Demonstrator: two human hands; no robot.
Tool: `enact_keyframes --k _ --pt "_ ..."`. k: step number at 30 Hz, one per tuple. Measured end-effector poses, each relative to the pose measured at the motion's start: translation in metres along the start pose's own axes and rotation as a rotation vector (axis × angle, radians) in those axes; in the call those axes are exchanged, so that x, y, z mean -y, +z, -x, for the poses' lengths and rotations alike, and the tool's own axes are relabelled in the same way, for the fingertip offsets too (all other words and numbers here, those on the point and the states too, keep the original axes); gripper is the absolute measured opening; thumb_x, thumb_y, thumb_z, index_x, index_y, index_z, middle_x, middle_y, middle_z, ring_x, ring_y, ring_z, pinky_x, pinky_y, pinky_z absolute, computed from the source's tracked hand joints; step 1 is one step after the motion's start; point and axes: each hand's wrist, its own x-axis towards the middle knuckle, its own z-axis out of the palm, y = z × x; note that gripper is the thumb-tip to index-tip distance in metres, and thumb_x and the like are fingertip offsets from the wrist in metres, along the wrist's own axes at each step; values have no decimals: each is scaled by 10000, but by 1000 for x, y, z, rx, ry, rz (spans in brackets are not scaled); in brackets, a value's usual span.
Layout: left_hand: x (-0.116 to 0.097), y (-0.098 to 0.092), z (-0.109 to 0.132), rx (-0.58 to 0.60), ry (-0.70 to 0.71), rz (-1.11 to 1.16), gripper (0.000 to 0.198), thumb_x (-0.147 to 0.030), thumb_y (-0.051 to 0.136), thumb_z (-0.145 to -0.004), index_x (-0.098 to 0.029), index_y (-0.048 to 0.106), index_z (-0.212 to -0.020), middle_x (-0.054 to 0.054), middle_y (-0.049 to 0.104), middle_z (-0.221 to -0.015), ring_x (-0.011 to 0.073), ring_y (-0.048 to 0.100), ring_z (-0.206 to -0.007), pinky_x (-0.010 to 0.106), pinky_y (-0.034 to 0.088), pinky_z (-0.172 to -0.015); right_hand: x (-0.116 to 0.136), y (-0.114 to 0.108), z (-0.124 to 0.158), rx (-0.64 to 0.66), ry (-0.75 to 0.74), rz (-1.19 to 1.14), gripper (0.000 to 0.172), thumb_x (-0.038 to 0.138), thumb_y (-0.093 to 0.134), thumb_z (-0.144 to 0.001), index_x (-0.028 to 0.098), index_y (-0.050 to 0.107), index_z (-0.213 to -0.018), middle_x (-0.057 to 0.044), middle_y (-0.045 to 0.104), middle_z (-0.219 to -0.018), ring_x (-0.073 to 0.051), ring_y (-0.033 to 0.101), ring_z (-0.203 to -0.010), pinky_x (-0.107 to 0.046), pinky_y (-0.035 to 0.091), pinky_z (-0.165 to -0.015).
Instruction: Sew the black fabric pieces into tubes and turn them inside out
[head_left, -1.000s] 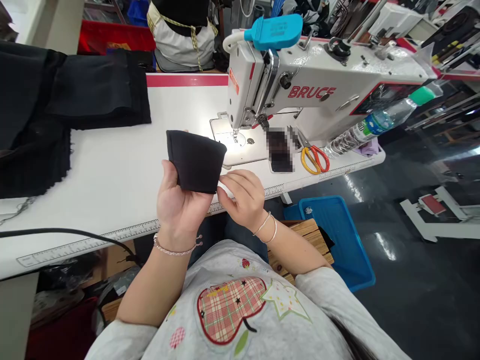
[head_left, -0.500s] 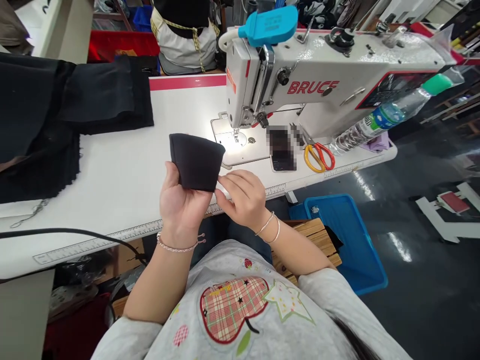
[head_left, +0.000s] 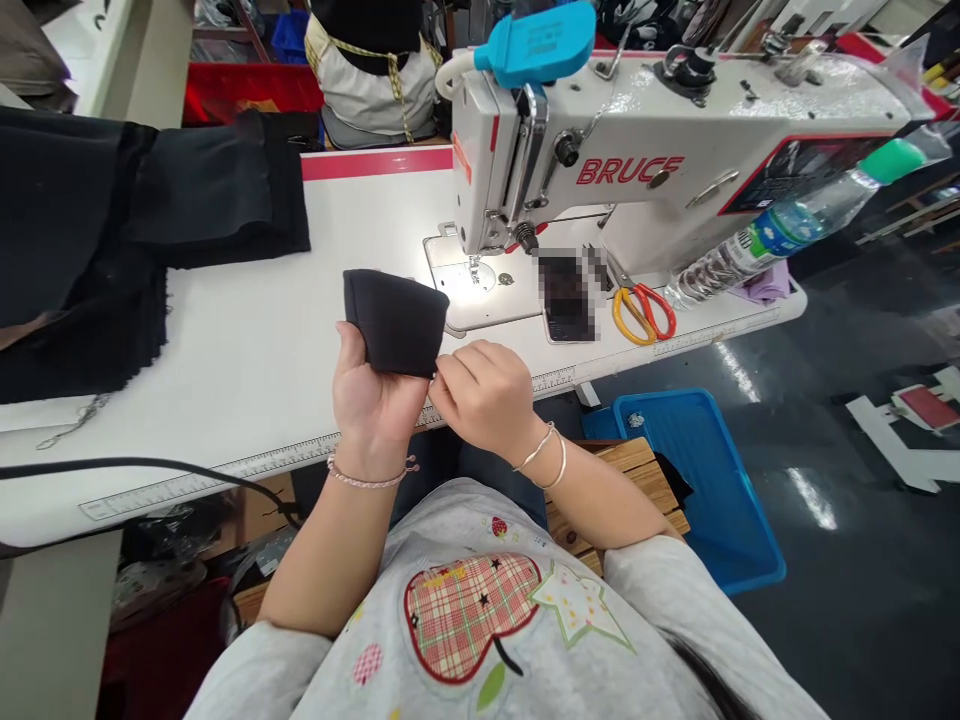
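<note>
Your left hand [head_left: 373, 415] cradles a folded black fabric piece [head_left: 394, 323] on its upturned palm, your right hand [head_left: 480, 395] pinching its lower corner above the white sewing table [head_left: 225, 350], while black cloth [head_left: 673, 478] sits at the rim of a blue plastic tray [head_left: 720, 510].

black fabric piece [head_left: 394, 323]; folded, tapered; held upright in left hand [head_left: 373, 405]; lower corner at right fingertips [head_left: 450, 375]

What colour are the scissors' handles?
Scissors: one yellow handle, one red; best in the head view.
</note>
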Motion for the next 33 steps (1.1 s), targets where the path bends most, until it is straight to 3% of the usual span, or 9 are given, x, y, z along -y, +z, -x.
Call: enact_keyframes --k 5,15,19,23,27,30,33 --pt "3 -1 -3 51 59 -170 501 -443 201 -1021 -228 551 -1308 39 626 -1316 161 490 -1322 308 427 -1086 0 -6 -2 -25 -32 -17 275 152 460 -870 202 519 -607 -15 475 -588 -176 408 -615 -334 266 -581" --pt "3 14 3 39 81 -254 513 -392 152 -1027 -223 415 -1434 34 568 -1393 161 457 -1350 304 408 -1109 5 -18 -9 -106 -101 -25 267 127 478 -816 204 499 -560 -3 446 -542 -162 361 -579 -308 256 -558" --pt "2 21 4 32 83 -275 525 -381 127 -1027 -211 396 -1445 45 580 -1378 155 453 -1353 302 397 -1117 8 -20 -11 -85 -77 0 250 117 468 -808 208 502 -578 -4 457 -554 -163 371 -574 -311 251 -552" --pt "0 22 5 122 59 -203 495 -375 181 -1030 -199 370 -1452 38 642 -1295 139 465 -1341 307 386 -1132 4 -15 1 3 -90 -53 223 152 463 -836 208 536 -633 -9 502 -598 -168 416 -591 -322 278 -552" --pt "2 16 2 168 12 -183 493 -400 192 -1030 -194 416 -1417 39 605 -1347 139 450 -1353 319 386 -1130 -21 -11 17 45 80 -326 167 201 468 -884 202 629 -842 -36 631 -784 -176 555 -727 -326 432 -659" --pt "6 12 0 126 -41 -207 496 -401 197 -1028 -191 447 -1400 51 559 -1401 160 427 -1371 331 386 -1125 -42 -13 10 -120 283 -555 172 261 470 -930 217 628 -982 -62 668 -959 -186 622 -872 -348 509 -778" --pt "6 15 2 71 -110 -188 498 -390 207 -1025 -179 438 -1413 66 598 -1353 185 458 -1349 355 384 -1128 -52 -14 -9 -236 368 -737 230 378 504 -941 233 606 -1089 -67 655 -1082 -194 632 -978 -358 536 -842"
